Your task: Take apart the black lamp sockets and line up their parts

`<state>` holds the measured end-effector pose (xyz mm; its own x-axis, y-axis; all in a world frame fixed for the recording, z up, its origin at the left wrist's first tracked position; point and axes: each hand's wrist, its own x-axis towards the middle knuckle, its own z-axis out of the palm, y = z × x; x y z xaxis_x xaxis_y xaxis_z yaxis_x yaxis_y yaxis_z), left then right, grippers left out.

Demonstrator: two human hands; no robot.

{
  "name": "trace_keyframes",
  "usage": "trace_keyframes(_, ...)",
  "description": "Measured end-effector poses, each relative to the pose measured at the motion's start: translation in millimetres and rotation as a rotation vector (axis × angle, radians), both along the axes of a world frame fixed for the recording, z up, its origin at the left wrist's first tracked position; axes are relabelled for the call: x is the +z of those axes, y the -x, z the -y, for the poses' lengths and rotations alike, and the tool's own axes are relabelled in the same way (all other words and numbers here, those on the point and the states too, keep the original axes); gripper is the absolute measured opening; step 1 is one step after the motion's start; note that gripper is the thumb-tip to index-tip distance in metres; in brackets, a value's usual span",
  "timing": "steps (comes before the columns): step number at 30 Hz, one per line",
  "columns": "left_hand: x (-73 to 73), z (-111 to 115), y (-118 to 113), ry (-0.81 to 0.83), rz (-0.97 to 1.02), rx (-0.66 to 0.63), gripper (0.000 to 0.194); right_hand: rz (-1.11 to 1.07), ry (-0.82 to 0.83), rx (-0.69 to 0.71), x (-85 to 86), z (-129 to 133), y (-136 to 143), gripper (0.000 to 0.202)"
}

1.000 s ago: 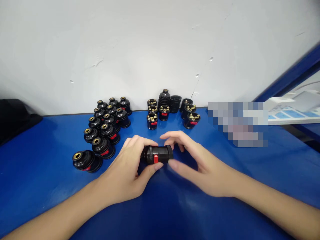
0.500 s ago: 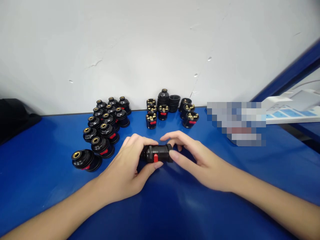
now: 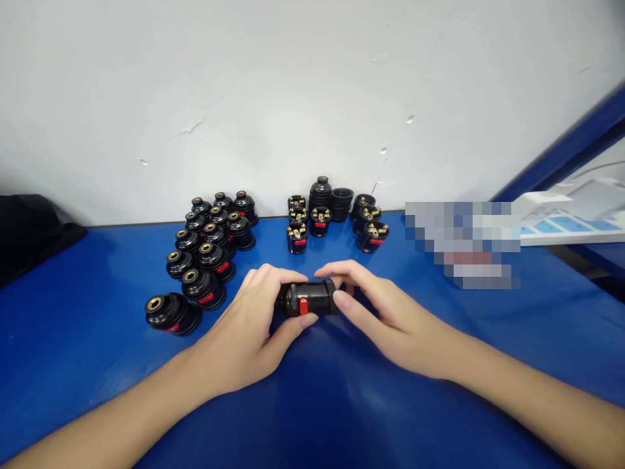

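A black lamp holder point(image 3: 315, 298) with a red switch lies sideways above the blue table. Wrapped round its domed left end is my left hand point(image 3: 256, 319), closed, with the thumb below the switch. My right hand point(image 3: 375, 303) curls at the collar on the right end, its thumb pressing the rim and its fingers behind. Part of the collar is hidden by that thumb. Left of my left hand stand several similar lamp holders point(image 3: 200, 286), brass-threaded openings upward.
Behind the hands stand several lamp holder cores point(image 3: 297, 240) with brass contacts, a domed cap stack point(image 3: 321, 192) and a black ring stack point(image 3: 342, 205). More cores point(image 3: 374, 238) stand to their right. A dark cloth-like item point(image 3: 34, 234) lies far left; a blurred-out item point(image 3: 469, 247) lies right.
The collar end of the lamp holder has turned slightly under my right fingers. My left hand keeps its grip, and the view has shifted a little.
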<state>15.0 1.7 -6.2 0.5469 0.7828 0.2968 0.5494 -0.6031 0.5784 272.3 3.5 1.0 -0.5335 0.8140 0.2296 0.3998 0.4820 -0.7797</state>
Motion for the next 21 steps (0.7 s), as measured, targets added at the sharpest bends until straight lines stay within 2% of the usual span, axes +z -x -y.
trace_keyframes(4,1.6,1.0,0.4,0.018,-0.021,0.011,0.032,-0.008,-0.085,0.02,0.3,0.5,-0.1,0.044)
trace_keyframes(8,1.9,0.8,0.1,0.024,-0.028,0.004,0.032,-0.009,-0.025,0.002,-0.6,1.1,1.1,0.033)
trace_keyframes(11,1.4,0.2,0.0,0.032,-0.032,0.015,0.031,-0.037,-0.105,-0.004,-0.7,1.0,1.9,0.052)
trace_keyframes(12,1.2,0.1,0.2,0.033,-0.034,0.018,0.03,-0.039,-0.109,-0.01,-0.4,0.7,1.9,0.053)
trace_keyframes(16,0.9,-0.6,1.1,0.027,-0.037,0.013,0.03,-0.021,-0.005,-0.033,0.8,-0.8,1.8,0.027)
trace_keyframes(21,2.4,-1.6,1.3,0.037,-0.041,0.007,0.03,-0.041,-0.096,-0.044,0.4,-1.6,2.1,0.049)
